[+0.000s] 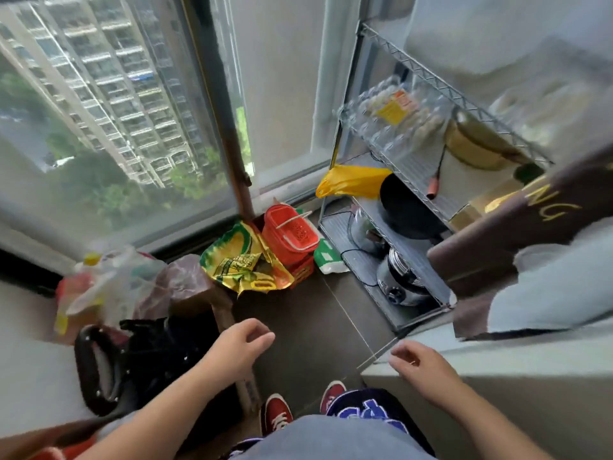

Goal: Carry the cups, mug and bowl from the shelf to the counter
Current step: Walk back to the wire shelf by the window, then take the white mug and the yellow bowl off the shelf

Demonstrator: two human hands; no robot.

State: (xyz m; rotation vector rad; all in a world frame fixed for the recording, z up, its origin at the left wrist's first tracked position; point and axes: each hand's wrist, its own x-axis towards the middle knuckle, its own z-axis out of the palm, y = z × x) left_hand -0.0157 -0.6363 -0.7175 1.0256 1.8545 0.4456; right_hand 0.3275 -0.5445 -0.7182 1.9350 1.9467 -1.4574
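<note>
Standing over a dark tiled floor, the person is facing a wire shelf point(414, 180) at the far right, beside a large window. Both hands are hanging empty in the near foreground: the left hand point(237, 346) is loosely curled with nothing in it, and the right hand point(419, 365) is likewise relaxed and holding nothing, hovering just over the near edge of the pale table point(497, 376) on the right.

Judging from this, the step in hand is either a first approach or a return for another item. No cup or mug is showing clearly anywhere; the picture is smeared toward the right. A yellowish bowl-like vessel point(477, 144) is sitting on an upper tier of the shelf, tilted, next to a clear egg carton point(394, 117). A black pan point(408, 207) and steel cookers point(401, 277) are filling the lower tiers.

The next move is probably calling for a step toward the shelf and a reach up and right, past the carton, for that vessel.
</note>
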